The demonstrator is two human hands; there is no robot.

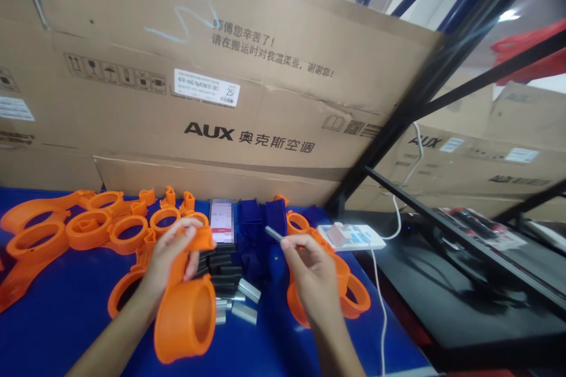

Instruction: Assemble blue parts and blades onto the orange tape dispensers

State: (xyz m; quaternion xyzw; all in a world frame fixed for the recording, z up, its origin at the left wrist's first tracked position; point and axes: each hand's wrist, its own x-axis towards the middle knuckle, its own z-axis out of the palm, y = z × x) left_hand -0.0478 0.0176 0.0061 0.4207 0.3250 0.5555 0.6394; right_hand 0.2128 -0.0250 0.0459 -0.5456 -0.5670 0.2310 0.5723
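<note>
My left hand [165,259] is closed around the narrow end of an orange plastic part [188,321], whose wide ring hangs down toward me. Between the thumb and fingers of my right hand [312,274] is a thin grey metal piece [275,234], its free end pointing up and left. Below and between my hands lie several short silver metal pieces [244,313] on the blue table surface [260,353]. Behind them are several black cylindrical pieces [225,271]. More orange parts [347,288] lie behind and beside my right hand, partly hidden by it.
Several orange ringed parts [38,238] spread over the table's left side. A phone [222,218] stands at the back beside dark blue pieces [252,221]. A white power strip [360,237] with cables sits at right. Large cardboard boxes [154,106] and a black metal frame [384,129] rise behind.
</note>
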